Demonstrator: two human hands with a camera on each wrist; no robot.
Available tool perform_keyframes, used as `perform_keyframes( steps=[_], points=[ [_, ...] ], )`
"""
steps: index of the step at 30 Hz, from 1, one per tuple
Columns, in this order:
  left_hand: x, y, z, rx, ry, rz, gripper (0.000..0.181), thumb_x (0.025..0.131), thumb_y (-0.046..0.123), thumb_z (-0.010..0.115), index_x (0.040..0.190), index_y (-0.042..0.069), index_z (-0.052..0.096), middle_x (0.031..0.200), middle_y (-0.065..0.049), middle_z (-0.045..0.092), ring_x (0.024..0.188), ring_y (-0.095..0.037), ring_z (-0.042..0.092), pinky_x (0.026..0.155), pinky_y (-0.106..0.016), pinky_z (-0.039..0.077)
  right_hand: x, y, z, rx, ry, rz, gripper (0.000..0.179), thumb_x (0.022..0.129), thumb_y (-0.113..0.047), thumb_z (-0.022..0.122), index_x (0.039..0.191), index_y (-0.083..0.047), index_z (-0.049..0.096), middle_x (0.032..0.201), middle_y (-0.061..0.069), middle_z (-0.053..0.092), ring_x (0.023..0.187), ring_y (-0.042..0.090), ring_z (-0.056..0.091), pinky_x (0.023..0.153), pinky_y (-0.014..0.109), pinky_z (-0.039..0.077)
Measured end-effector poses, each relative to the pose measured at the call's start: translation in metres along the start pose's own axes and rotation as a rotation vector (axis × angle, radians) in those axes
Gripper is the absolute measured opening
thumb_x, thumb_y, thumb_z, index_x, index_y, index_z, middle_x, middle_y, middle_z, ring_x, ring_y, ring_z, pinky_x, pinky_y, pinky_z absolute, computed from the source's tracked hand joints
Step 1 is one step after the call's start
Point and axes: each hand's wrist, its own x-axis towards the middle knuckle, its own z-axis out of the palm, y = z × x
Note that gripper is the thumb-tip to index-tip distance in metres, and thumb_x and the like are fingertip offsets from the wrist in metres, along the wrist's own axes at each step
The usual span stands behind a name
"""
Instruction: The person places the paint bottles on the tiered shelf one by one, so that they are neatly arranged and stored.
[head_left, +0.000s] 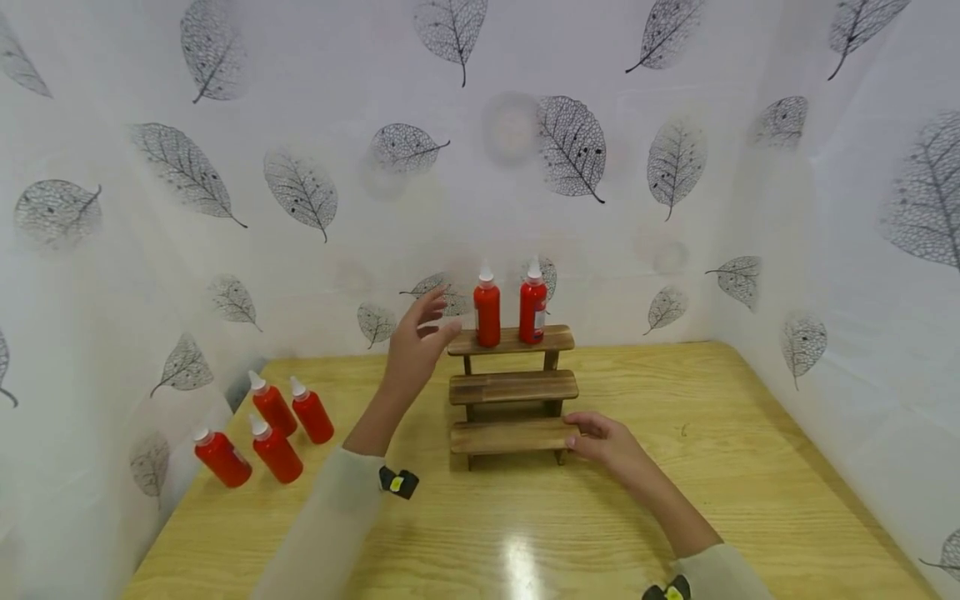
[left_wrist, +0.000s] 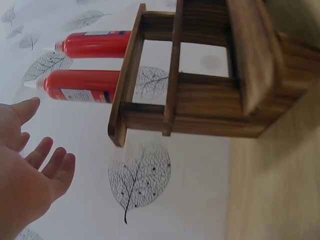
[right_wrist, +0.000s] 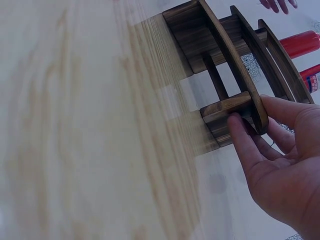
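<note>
A three-tier wooden stand (head_left: 513, 387) stands on the table near the back wall. On its top step are two upright red bottles, a left bottle (head_left: 487, 317) and a right bottle (head_left: 533, 310), both with white pointed caps. My left hand (head_left: 417, 346) is in the air just left of the top step, its fingers loosely bent and apart from the bottles; the left wrist view shows the hand (left_wrist: 30, 170) holding nothing. With thumb and fingers, my right hand (right_wrist: 280, 150) grips the right end of the lowest step (right_wrist: 240, 70).
Several more red bottles (head_left: 276, 454) with white caps stand in a group at the table's left side. The pale wood table (head_left: 465, 533) is bounded by a white leaf-patterned covering (head_left: 345, 217) at the back and both sides.
</note>
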Motion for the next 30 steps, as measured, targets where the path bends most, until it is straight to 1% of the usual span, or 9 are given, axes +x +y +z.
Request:
perform_keyframes(
  steps=[5, 8, 10, 13, 17, 20, 24, 28, 30],
  points=[
    [-0.027, -0.008, -0.022, 0.001, 0.034, 0.002, 0.059, 0.095, 0.022, 0.072, 0.149, 0.019, 0.047, 0.142, -0.01, 0.055, 0.13, -0.026, 0.052, 0.111, -0.048, 0.044, 0.0, 0.0, -0.001, 0.0, -0.001, -0.008, 0.055, 0.095, -0.027, 0.071, 0.141, -0.004, 0.053, 0.148, 0.02, 0.05, 0.123, 0.029, 0.061, 0.1, 0.04, 0.055],
    [-0.046, -0.012, -0.038, 0.037, 0.063, -0.001, 0.058, 0.095, 0.022, 0.072, 0.148, 0.017, 0.049, 0.142, -0.008, 0.055, 0.13, -0.024, 0.052, 0.11, -0.046, 0.045, 0.0, 0.0, -0.001, -0.01, -0.005, -0.012, 0.055, 0.095, -0.027, 0.071, 0.142, -0.004, 0.053, 0.147, 0.02, 0.05, 0.122, 0.029, 0.061, 0.1, 0.04, 0.054],
    [-0.06, -0.014, -0.05, 0.081, 0.083, -0.014, 0.056, 0.096, 0.023, 0.071, 0.147, 0.018, 0.05, 0.142, -0.006, 0.056, 0.129, -0.02, 0.053, 0.109, -0.041, 0.046, 0.0, 0.001, -0.001, -0.011, -0.006, -0.015, 0.055, 0.095, -0.028, 0.071, 0.142, -0.004, 0.053, 0.147, 0.02, 0.05, 0.122, 0.029, 0.061, 0.1, 0.041, 0.054],
    [-0.082, -0.017, -0.07, 0.155, 0.127, -0.049, 0.054, 0.096, 0.028, 0.07, 0.146, 0.019, 0.052, 0.141, -0.001, 0.057, 0.125, -0.013, 0.054, 0.106, -0.025, 0.047, 0.001, 0.002, -0.001, -0.01, -0.005, -0.017, 0.055, 0.095, -0.027, 0.071, 0.141, -0.004, 0.053, 0.147, 0.02, 0.051, 0.122, 0.029, 0.061, 0.1, 0.04, 0.054],
    [-0.113, -0.02, -0.094, 0.232, 0.196, -0.128, 0.052, 0.097, 0.03, 0.069, 0.145, 0.021, 0.053, 0.139, 0.002, 0.058, 0.117, -0.002, 0.053, 0.097, -0.006, 0.042, 0.0, 0.002, -0.001, -0.011, -0.007, -0.022, 0.055, 0.095, -0.027, 0.071, 0.141, -0.004, 0.053, 0.147, 0.02, 0.05, 0.124, 0.03, 0.06, 0.1, 0.04, 0.055],
    [-0.13, -0.021, -0.109, 0.251, 0.231, -0.186, 0.053, 0.096, 0.029, 0.07, 0.146, 0.022, 0.052, 0.136, 0.002, 0.058, 0.114, 0.0, 0.054, 0.095, -0.002, 0.041, 0.0, 0.0, -0.001, -0.002, -0.005, -0.025, 0.055, 0.095, -0.026, 0.071, 0.141, -0.002, 0.052, 0.147, 0.022, 0.05, 0.123, 0.03, 0.06, 0.099, 0.039, 0.055],
    [-0.146, -0.022, -0.127, 0.262, 0.281, -0.295, 0.055, 0.096, 0.033, 0.069, 0.147, 0.02, 0.05, 0.137, -0.004, 0.058, 0.113, -0.003, 0.054, 0.091, 0.0, 0.041, 0.0, -0.001, 0.0, 0.014, 0.0, -0.025, 0.054, 0.095, -0.023, 0.07, 0.141, -0.001, 0.052, 0.147, 0.023, 0.05, 0.121, 0.029, 0.061, 0.099, 0.039, 0.056],
    [-0.158, -0.027, -0.143, 0.291, 0.385, -0.413, 0.058, 0.096, 0.038, 0.068, 0.148, 0.022, 0.048, 0.14, -0.004, 0.056, 0.114, -0.001, 0.052, 0.087, 0.002, 0.04, 0.0, -0.001, 0.001, 0.013, 0.0, -0.022, 0.054, 0.095, -0.023, 0.07, 0.141, -0.001, 0.052, 0.147, 0.022, 0.05, 0.12, 0.029, 0.062, 0.099, 0.039, 0.056],
    [-0.164, -0.033, -0.15, 0.278, 0.447, -0.434, 0.058, 0.096, 0.035, 0.069, 0.149, 0.022, 0.048, 0.141, -0.003, 0.055, 0.115, -0.002, 0.052, 0.087, 0.002, 0.042, 0.0, -0.001, 0.001, 0.011, -0.002, -0.02, 0.054, 0.095, -0.023, 0.07, 0.141, -0.001, 0.052, 0.147, 0.022, 0.05, 0.12, 0.028, 0.062, 0.098, 0.039, 0.056]
  ],
)
